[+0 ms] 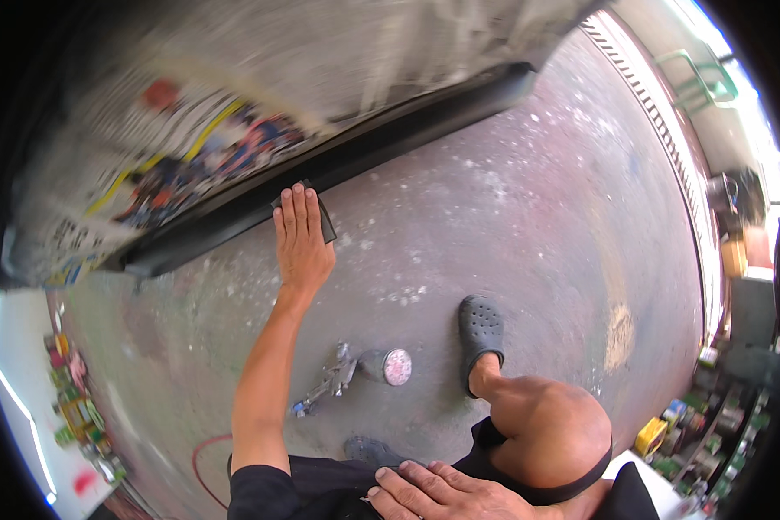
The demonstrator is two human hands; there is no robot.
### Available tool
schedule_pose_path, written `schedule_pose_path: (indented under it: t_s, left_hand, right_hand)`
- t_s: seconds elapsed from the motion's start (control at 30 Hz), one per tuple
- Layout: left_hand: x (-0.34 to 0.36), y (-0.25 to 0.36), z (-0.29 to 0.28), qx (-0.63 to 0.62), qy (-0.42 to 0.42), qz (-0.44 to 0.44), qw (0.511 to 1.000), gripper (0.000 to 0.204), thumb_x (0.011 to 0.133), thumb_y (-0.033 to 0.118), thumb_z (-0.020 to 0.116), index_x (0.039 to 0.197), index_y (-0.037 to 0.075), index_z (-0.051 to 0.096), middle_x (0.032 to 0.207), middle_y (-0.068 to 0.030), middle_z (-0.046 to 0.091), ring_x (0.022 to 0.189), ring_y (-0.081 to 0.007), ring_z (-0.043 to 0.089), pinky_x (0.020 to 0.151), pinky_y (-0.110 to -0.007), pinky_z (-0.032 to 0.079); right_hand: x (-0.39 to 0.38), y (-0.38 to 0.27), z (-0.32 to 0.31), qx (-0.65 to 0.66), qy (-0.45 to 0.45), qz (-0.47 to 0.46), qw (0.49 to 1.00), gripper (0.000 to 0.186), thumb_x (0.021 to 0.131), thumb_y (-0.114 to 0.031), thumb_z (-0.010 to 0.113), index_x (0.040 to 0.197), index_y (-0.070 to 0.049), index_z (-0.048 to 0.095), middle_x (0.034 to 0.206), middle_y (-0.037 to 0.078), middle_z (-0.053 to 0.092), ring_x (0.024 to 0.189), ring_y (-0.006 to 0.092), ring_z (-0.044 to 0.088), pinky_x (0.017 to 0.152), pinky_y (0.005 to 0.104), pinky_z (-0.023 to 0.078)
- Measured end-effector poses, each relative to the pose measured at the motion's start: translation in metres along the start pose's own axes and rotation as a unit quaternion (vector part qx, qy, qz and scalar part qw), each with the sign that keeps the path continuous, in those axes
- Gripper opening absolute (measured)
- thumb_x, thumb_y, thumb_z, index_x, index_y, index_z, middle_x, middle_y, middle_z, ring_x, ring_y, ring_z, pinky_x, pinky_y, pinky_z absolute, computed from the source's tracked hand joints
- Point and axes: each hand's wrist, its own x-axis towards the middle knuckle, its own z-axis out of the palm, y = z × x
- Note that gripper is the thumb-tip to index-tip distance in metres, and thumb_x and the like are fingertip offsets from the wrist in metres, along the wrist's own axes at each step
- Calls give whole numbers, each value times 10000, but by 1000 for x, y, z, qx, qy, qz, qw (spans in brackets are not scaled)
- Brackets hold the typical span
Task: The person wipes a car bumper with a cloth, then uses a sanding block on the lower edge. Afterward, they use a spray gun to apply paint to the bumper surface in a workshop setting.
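My left hand (300, 238) lies flat, fingers straight and close together, holding a thin dark grey sheet (328, 224) against the lower edge of a long, glossy black strip (390, 149). Printed newspaper (208, 160) covers the surface above that strip. My right hand (459, 496) rests on my lap, fingers loosely extended, gripping nothing that I can see. On the paint-spattered grey floor (442, 221), a silver metal spray gun with a round cup (340, 371) lies between my left forearm and my perforated dark grey clog (481, 328), near my legs. A thin red hose (196, 455) curves at lower left. Tins and bottles (82, 414) line the left wall; a yellow box (651, 436) stands among clutter at right.
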Motion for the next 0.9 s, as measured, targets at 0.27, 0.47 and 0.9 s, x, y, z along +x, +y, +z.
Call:
schedule_pose_path:
  t_s: [0.27,0.47,0.9]
  left_hand:
    - [92,102,24,-36,-10,93,995,1075,820,96,706,1720,-19,131,1807,-213,117,1681,-385,77,1355,-535,119]
    - [161,183,45,-5,-45,135,990,1073,824,151,707,1714,-36,137,1807,-217,114,1683,-371,81,1366,-506,76]
    - [308,324,90,-60,-50,183,980,919,889,176,570,1673,-118,191,1785,-275,142,1674,-417,77,1365,-526,37]
  right_hand:
    - [-17,51,-53,8,84,-7,996,512,897,-202,651,1332,64,605,1340,273,642,1148,429,653,965,485,560]
    - [-24,94,-71,5,143,-7,990,487,925,-211,599,1314,79,632,1311,277,660,1143,433,652,961,537,548]
    - [-40,172,-122,-5,169,37,985,505,992,-241,516,1391,52,615,1417,273,631,1202,444,658,1094,627,482]
